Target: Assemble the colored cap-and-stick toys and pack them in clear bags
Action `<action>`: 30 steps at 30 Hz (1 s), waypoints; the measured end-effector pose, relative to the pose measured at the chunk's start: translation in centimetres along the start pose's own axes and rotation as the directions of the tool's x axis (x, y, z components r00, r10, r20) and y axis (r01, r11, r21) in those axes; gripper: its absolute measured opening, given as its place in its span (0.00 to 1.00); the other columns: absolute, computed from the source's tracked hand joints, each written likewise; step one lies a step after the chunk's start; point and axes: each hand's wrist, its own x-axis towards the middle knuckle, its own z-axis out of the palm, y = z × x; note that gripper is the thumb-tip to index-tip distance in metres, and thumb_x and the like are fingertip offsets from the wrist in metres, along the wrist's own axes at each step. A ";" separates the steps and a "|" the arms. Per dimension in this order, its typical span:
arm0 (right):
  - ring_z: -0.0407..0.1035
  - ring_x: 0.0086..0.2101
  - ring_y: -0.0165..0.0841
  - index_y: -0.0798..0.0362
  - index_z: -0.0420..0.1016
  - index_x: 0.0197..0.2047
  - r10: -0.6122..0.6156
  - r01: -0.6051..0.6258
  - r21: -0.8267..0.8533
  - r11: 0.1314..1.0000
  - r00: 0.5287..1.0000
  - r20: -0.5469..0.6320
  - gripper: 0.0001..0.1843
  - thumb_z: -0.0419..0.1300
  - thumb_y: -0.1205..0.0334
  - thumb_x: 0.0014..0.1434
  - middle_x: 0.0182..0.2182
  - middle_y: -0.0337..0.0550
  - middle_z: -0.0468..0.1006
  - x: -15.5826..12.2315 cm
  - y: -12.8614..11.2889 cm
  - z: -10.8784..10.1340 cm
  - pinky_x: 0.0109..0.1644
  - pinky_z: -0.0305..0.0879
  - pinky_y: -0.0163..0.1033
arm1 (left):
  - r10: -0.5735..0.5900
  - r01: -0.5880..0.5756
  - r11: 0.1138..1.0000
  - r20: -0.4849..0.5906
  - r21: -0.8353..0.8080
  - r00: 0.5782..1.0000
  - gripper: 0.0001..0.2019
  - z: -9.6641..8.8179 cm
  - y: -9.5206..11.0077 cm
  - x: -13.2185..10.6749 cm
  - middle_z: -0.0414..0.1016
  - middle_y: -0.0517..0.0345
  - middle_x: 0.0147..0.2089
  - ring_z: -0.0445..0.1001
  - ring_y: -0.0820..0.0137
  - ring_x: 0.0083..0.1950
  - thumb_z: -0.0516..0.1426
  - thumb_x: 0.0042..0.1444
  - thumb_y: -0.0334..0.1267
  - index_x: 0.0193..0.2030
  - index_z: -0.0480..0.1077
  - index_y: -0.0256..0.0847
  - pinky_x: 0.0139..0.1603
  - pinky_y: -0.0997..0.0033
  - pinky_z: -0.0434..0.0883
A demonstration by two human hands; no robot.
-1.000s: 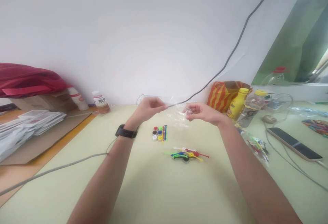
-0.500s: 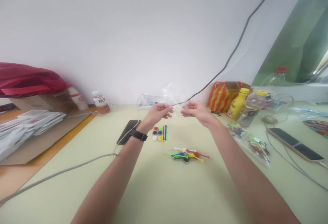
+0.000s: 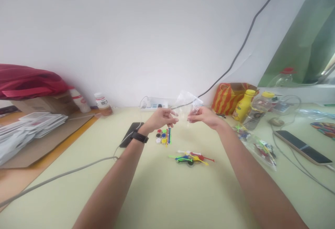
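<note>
Both my hands are raised above the pale green table (image 3: 162, 194), pinching a small clear plastic bag (image 3: 188, 104) between them. My left hand (image 3: 161, 118), with a black watch on its wrist, grips the bag's left edge with closed fingers. My right hand (image 3: 202, 115) pinches the right edge. Below the hands lies a neat set of small coloured caps and sticks (image 3: 163, 135). Nearer to me sits a loose pile of coloured plastic pieces (image 3: 191, 158).
A black phone (image 3: 128, 139) with a grey cable lies left of the caps; a power strip (image 3: 154, 104) sits by the wall. Right side: orange striped bag (image 3: 226, 98), yellow bottle (image 3: 242, 107), packed clear bags (image 3: 258, 147), another phone (image 3: 302, 147). Left: stacked white packets (image 3: 28, 126), small bottle (image 3: 102, 104).
My hands have drawn closer together and moved away from me, lifting the clear bag so it now stands up above my fingers. The black phone is uncovered.
</note>
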 end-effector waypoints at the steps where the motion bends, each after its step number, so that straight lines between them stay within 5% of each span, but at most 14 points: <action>1: 0.78 0.34 0.37 0.56 0.81 0.34 0.000 0.000 -0.011 1.000 1.000 0.008 0.21 0.78 0.51 0.41 0.30 0.46 0.83 -0.1 0.0 -0.4 0.44 0.76 0.44 | -0.004 0.004 1.000 0.004 0.015 1.000 0.21 -0.2 0.0 -0.1 0.80 0.51 0.30 0.79 0.68 0.28 0.68 0.51 0.52 0.43 0.78 0.37 0.30 0.70 0.75; 7: 0.78 0.34 0.36 0.55 0.81 0.36 -0.003 0.003 -0.016 1.000 1.000 0.003 0.21 0.78 0.52 0.43 0.32 0.46 0.84 -0.5 0.0 -0.8 0.45 0.76 0.44 | 0.036 -0.039 0.996 0.034 0.075 0.999 0.18 -0.6 0.0 -0.2 0.83 0.49 0.36 0.80 0.66 0.35 0.66 0.55 0.53 0.41 0.80 0.40 0.36 0.68 0.77; 12: 0.80 0.39 0.40 0.52 0.78 0.50 0.043 -0.049 0.023 0.999 0.981 0.191 0.29 0.78 0.53 0.46 0.36 0.47 0.85 -0.8 -0.3 0.5 0.49 0.76 0.47 | 0.080 -0.078 0.996 -0.069 0.033 0.994 0.18 -0.2 -0.2 0.2 0.83 0.48 0.37 0.78 0.68 0.33 0.65 0.55 0.53 0.39 0.81 0.39 0.37 0.67 0.76; 24: 0.78 0.33 0.37 0.57 0.84 0.35 0.013 0.001 -0.084 0.996 0.987 0.158 0.23 0.76 0.46 0.45 0.30 0.48 0.84 -0.7 0.0 -0.4 0.45 0.75 0.45 | 0.070 -0.071 0.992 0.013 0.105 0.997 0.17 -1.0 0.1 -0.4 0.83 0.48 0.38 0.80 0.63 0.40 0.65 0.56 0.53 0.37 0.80 0.39 0.45 0.64 0.76; 30: 0.76 0.38 0.38 0.52 0.86 0.35 -0.004 0.086 -0.296 0.951 0.964 0.266 0.17 0.74 0.48 0.48 0.35 0.46 0.85 -0.9 -0.6 0.2 0.46 0.71 0.42 | 0.128 -0.129 0.992 -0.059 -0.002 0.990 0.20 0.1 1.4 -0.3 0.82 0.47 0.48 0.81 0.63 0.45 0.64 0.58 0.52 0.51 0.76 0.41 0.45 0.64 0.75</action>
